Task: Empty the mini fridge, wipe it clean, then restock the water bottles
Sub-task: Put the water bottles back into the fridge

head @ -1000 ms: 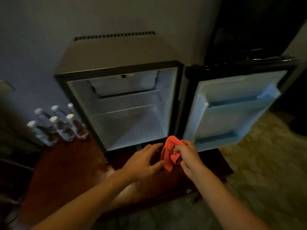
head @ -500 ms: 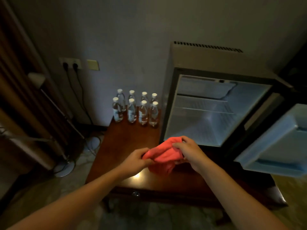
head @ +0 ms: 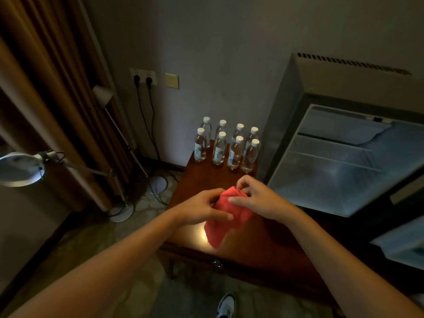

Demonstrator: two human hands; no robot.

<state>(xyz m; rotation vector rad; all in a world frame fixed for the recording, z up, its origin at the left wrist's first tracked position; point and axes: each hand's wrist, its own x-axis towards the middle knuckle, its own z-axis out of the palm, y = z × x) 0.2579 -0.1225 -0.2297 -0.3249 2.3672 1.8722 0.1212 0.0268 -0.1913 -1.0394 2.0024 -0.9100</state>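
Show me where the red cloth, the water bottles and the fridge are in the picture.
red cloth (head: 226, 216): head view, middle of the fabric.
water bottles (head: 219, 149): head view, label of a front-row bottle.
fridge (head: 358, 81): head view, its top panel.

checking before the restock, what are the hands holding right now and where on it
Both hands hold the red cloth above the wooden table: the left hand grips its left side, the right hand pinches its upper edge; the rest hangs down.
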